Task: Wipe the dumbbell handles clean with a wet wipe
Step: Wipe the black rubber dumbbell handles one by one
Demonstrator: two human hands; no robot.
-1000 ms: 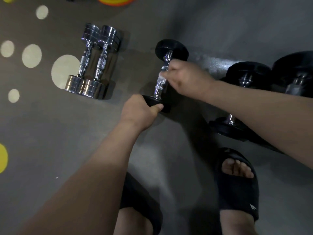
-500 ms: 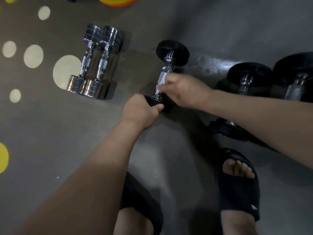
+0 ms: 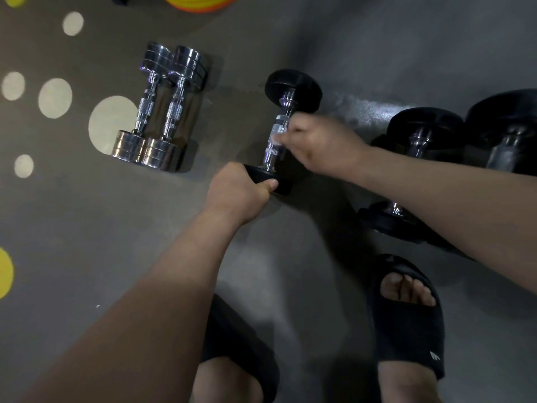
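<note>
A black-headed dumbbell (image 3: 293, 85) with a chrome handle (image 3: 276, 132) lies on the grey floor, its far head pointing away from me. My left hand (image 3: 236, 193) grips its near black head. My right hand (image 3: 322, 145) is closed around the middle of the handle, pressing a pale wet wipe (image 3: 276, 140) against the knurled metal; only a small edge of the wipe shows. Two chrome dumbbells (image 3: 158, 109) lie side by side to the left.
Larger black dumbbells (image 3: 421, 132) (image 3: 505, 123) lie at the right, partly behind my right forearm. My feet in black slides (image 3: 406, 321) stand below. A yellow-orange disc (image 3: 200, 2) sits at the top edge. Pale dots mark the floor at left.
My right hand slid down the handle toward the near head, then back up to the middle. My left hand kept its hold on the near head.
</note>
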